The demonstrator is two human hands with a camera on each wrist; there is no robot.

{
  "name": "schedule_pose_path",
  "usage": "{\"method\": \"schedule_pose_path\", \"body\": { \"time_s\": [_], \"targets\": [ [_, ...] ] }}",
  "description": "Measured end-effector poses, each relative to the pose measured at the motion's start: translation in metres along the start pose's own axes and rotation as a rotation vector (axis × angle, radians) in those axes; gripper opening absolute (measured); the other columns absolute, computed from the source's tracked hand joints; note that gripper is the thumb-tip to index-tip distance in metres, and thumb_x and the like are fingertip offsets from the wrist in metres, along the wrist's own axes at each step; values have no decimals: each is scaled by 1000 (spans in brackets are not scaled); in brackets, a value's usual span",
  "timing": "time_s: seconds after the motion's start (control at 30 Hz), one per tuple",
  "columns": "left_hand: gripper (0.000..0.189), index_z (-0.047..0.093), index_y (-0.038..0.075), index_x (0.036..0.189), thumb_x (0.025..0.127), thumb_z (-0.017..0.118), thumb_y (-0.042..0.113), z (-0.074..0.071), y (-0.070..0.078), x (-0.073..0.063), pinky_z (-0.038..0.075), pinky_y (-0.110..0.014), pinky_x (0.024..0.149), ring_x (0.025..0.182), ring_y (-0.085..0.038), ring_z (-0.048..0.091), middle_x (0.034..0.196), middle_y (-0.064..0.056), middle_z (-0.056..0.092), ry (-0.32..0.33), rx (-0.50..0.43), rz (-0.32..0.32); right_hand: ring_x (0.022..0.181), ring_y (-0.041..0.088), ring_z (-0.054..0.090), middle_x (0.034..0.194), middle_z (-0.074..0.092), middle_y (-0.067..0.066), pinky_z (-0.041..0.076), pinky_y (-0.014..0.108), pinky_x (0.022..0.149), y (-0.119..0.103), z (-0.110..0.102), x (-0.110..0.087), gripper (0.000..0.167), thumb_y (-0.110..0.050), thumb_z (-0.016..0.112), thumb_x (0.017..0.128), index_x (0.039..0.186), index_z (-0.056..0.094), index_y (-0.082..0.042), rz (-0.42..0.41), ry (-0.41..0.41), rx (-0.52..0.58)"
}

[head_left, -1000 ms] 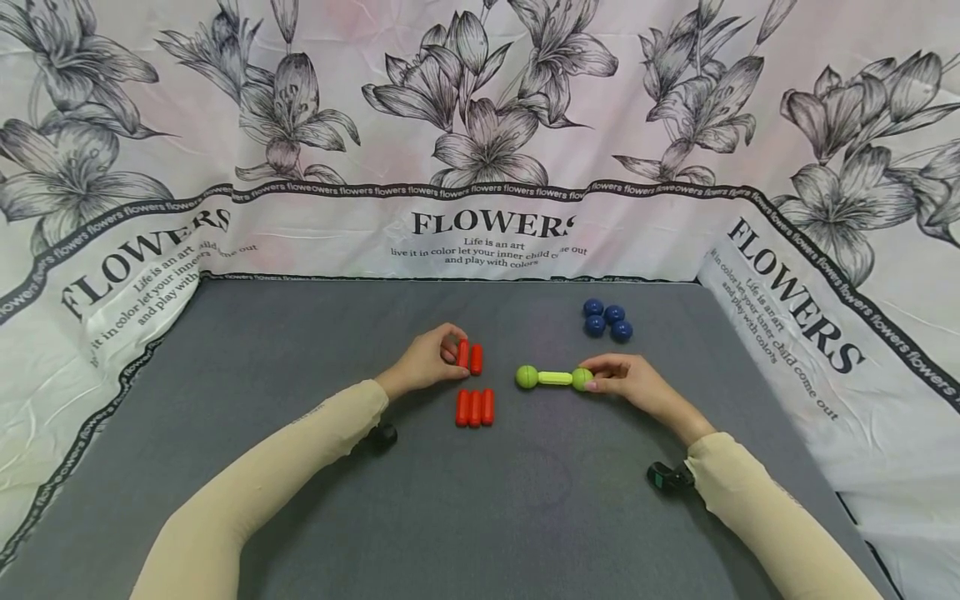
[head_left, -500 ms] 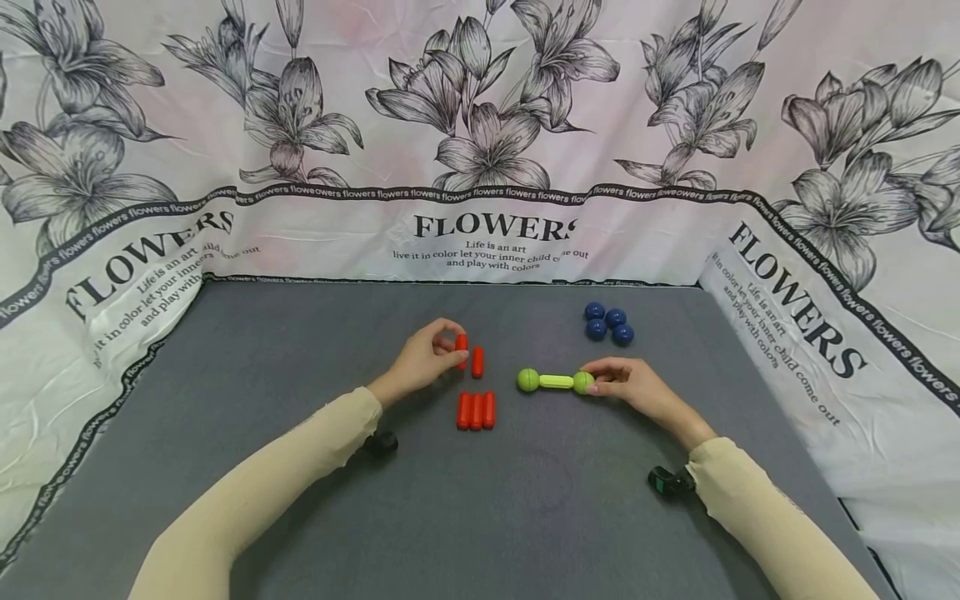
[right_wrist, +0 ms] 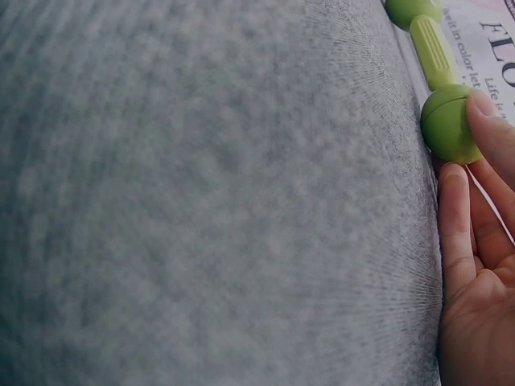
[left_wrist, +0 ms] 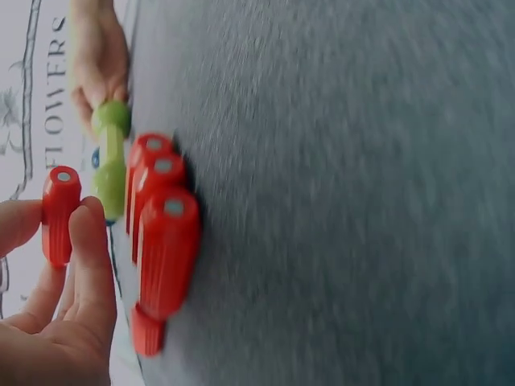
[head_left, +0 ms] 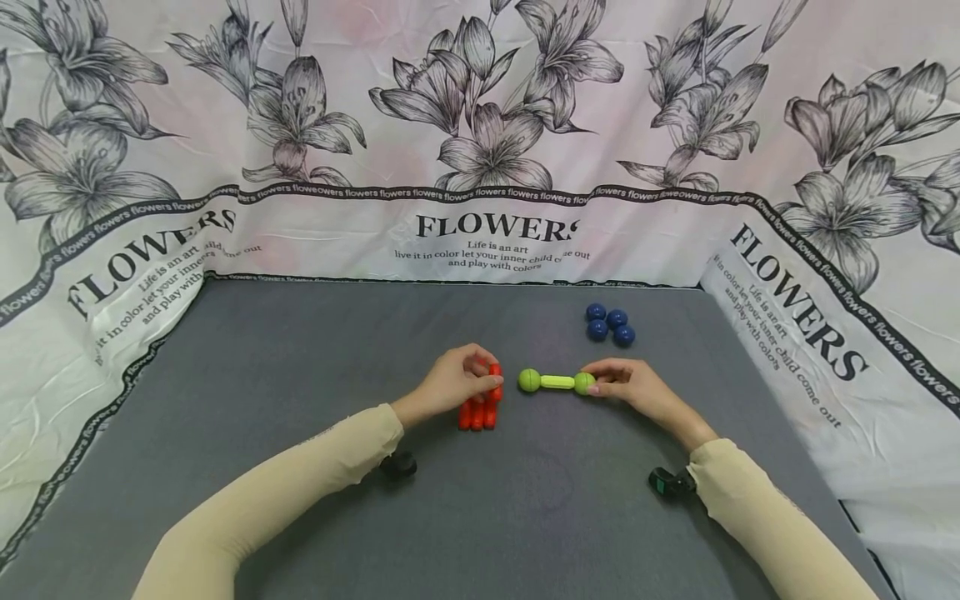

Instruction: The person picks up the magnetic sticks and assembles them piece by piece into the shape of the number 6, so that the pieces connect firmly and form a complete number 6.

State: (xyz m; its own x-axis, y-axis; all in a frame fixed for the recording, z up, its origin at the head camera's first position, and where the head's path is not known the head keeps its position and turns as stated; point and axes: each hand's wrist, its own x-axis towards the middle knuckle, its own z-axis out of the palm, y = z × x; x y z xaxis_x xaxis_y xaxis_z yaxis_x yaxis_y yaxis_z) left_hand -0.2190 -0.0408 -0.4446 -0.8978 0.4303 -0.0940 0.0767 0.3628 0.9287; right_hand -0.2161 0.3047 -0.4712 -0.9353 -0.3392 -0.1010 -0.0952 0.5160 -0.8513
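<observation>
My left hand pinches a red magnetic rod between thumb and fingers, raised off the table. Below it, a row of 3 red rods lies side by side, its far part covered by the hand in the head view. Another red rod shows past the row in the left wrist view. My right hand pinches the right green ball of a dumbbell-like piece: a yellow-green rod joins it to a left green ball. The held red rod is just left of that ball, apart from it.
Several dark blue balls are grouped at the back right of the grey table. A floral cloth hangs behind and along both sides. Each wrist carries a small black camera.
My left hand has lifted one red rod from beside the other, then carried it rightward and nearer, over the row. The right hand keeps its hold on the green piece, nearly still.
</observation>
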Motion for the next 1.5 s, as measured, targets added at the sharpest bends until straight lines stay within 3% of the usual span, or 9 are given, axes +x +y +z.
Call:
{"method": "schedule_pose_path", "body": {
  "time_s": [0.17,0.37,0.73,0.97,1.3,1.5],
  "targets": [
    [27,64,14,113,90,74,25,14,5,0,59,-31,63,67,-15,69,97,-7,75,-43,7,-19,88,5,61,113,68,7,50,23,72,0,0,-1,37,-31,72,91,125,67,-16,-6,-1,5],
    [32,64,10,113,87,77,24,27,12,0,60,-31,62,65,-21,71,92,-9,75,-78,0,-30,86,5,61,110,69,4,50,24,70,0,0,-1,37,-30,72,91,125,67,-15,-11,-2,9],
    [32,61,6,104,83,81,20,43,18,1,60,-34,61,61,-22,69,86,-9,75,-88,-1,-51,84,5,60,106,68,1,49,24,68,0,0,0,37,-31,73,90,123,68,-16,1,6,7],
    [30,61,5,103,84,80,18,48,17,2,61,-33,63,64,-20,71,88,-10,75,-97,9,-71,84,6,60,107,68,3,49,24,68,2,0,0,36,-32,72,91,123,68,-17,7,8,4],
    [32,59,3,104,84,80,19,50,19,4,51,-24,53,61,-18,71,84,-10,76,-68,80,-124,84,4,60,105,69,-1,49,23,70,0,0,0,37,-31,73,90,124,68,-15,-3,-3,19],
    [33,59,4,102,83,81,18,52,22,6,51,-24,53,61,-19,72,82,-9,75,-54,91,-144,84,4,60,105,69,-3,49,23,70,0,0,0,38,-30,73,90,124,68,-15,-4,-2,21]
  ]
}}
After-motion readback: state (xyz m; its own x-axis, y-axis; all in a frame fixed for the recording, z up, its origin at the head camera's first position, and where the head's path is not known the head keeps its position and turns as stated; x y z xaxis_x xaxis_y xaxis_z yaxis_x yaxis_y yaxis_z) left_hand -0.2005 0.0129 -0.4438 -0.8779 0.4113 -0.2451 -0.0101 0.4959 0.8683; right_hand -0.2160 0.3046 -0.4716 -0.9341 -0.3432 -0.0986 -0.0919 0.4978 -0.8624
